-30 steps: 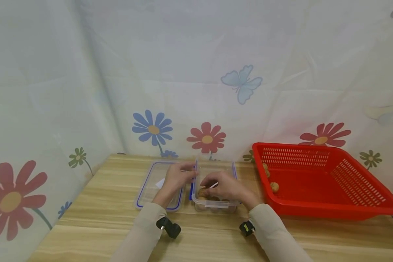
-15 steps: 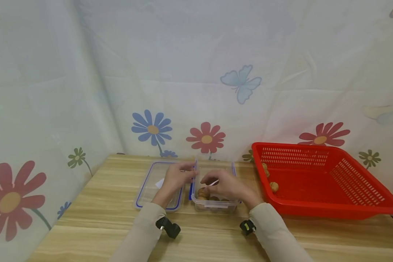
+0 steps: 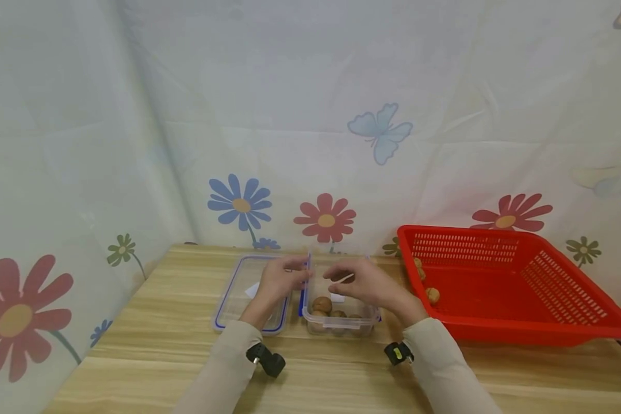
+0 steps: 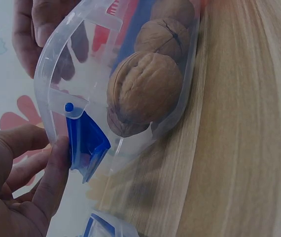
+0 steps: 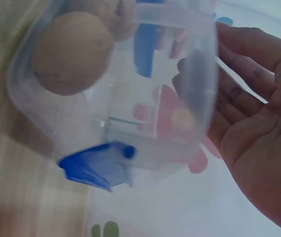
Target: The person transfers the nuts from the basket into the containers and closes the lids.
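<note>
A clear plastic food box [image 3: 349, 324] with blue latches stands on the table, several walnuts [image 3: 322, 305] lying along its near side. My left hand [image 3: 282, 279] pinches the box's left rim between thumb and fingers, just by a blue latch [image 4: 86, 145] in the left wrist view. Over the right half of the box hovers my right hand [image 3: 364, 283], fingers loosely bent and apart, holding nothing. Its fingertips reach inside the rim, seen through the clear wall in the right wrist view. A small white slip [image 3: 337, 298] shows inside the box.
Left of the box lies its clear lid [image 3: 232, 290] with a blue seal, partly behind my left hand. A large red plastic basket [image 3: 522, 329] stands to the right, with a few walnuts [image 3: 432, 295] at its left side. A flowered cloth [image 3: 310, 144] hangs behind the table.
My right hand has risen from the walnuts and shifted right, its fingers spreading and leaving the walnuts in the box. My left hand has stayed at the rim.
</note>
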A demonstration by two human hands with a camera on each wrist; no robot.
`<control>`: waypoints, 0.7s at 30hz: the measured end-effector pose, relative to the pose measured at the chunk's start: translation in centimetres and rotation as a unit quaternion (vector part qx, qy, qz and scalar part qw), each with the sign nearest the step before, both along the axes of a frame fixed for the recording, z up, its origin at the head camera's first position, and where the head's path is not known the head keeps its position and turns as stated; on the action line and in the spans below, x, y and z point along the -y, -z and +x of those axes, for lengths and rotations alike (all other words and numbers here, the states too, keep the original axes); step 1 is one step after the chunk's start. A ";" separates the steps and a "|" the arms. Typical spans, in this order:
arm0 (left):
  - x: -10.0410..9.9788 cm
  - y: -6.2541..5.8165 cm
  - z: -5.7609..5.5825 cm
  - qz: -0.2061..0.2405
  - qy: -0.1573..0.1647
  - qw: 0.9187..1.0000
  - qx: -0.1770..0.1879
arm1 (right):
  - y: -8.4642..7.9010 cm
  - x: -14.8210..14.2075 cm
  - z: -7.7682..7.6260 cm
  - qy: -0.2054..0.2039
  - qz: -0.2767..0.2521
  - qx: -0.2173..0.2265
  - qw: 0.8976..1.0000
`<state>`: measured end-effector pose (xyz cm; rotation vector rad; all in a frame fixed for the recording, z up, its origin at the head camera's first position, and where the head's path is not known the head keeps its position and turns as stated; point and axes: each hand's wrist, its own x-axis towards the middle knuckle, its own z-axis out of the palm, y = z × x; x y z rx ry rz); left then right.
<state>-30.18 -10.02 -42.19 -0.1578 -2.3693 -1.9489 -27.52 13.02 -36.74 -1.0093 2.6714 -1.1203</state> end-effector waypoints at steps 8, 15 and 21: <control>-0.2 0.1 0.1 0.003 0.000 1.000 0.005 | -2.6 -1.3 1.4 0.008 -0.024 -0.018 1.000; -0.1 -0.1 0.2 0.008 0.000 1.000 0.002 | -6.1 -3.5 2.4 0.013 -0.027 -0.068 0.997; 0.0 -0.1 0.2 0.005 -0.006 1.000 0.001 | -8.9 -6.3 2.5 0.058 0.007 -0.093 0.994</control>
